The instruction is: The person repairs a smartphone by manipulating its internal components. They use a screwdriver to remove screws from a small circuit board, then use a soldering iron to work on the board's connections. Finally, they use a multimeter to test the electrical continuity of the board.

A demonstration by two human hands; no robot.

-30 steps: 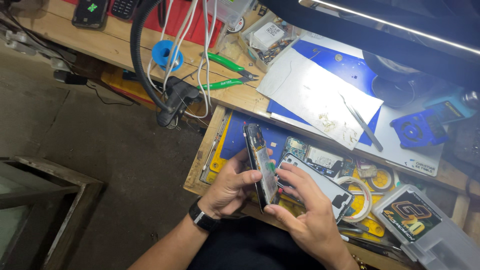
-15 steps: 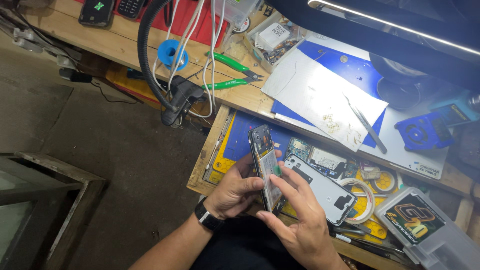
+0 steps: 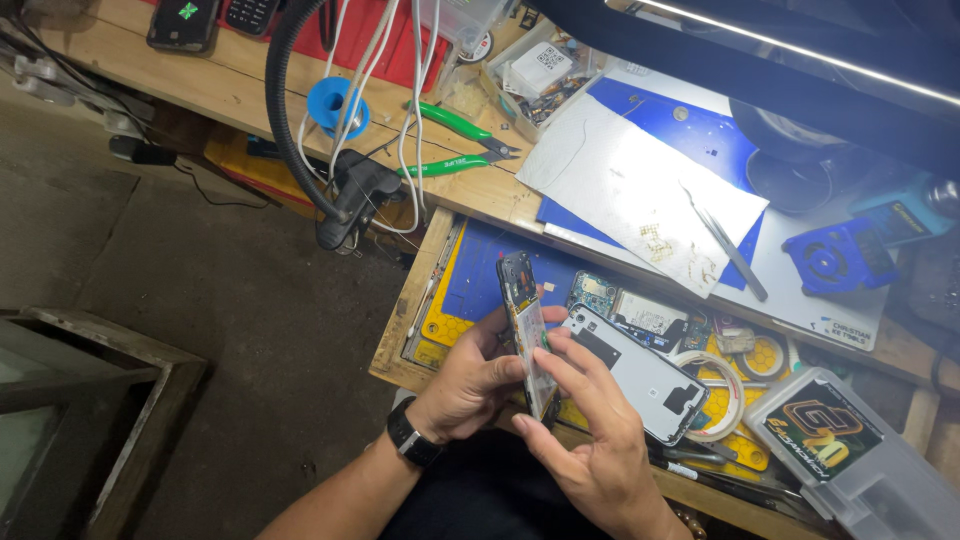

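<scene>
An opened smartphone body (image 3: 525, 330) stands on edge over an open wooden drawer (image 3: 392, 355), its circuit side showing. My left hand (image 3: 470, 385), with a black watch on the wrist, grips it from the left. The fingers of my right hand (image 3: 585, 430) press against its right face near the lower half. A white phone back cover (image 3: 645, 375) lies in the drawer just right of my hands.
The drawer holds a blue and yellow mat (image 3: 480, 285), circuit boards (image 3: 640, 315), tape rolls (image 3: 720, 385) and a clear plastic box (image 3: 850, 445). On the bench lie green pliers (image 3: 455, 145), a white paper (image 3: 640, 195), tweezers (image 3: 725, 245) and a blue fan part (image 3: 835, 255). A black gooseneck and cables (image 3: 345, 190) hang left.
Both hands have kept hold of the phone body and shifted it slightly left in view. The right fingers have slid along its face.
</scene>
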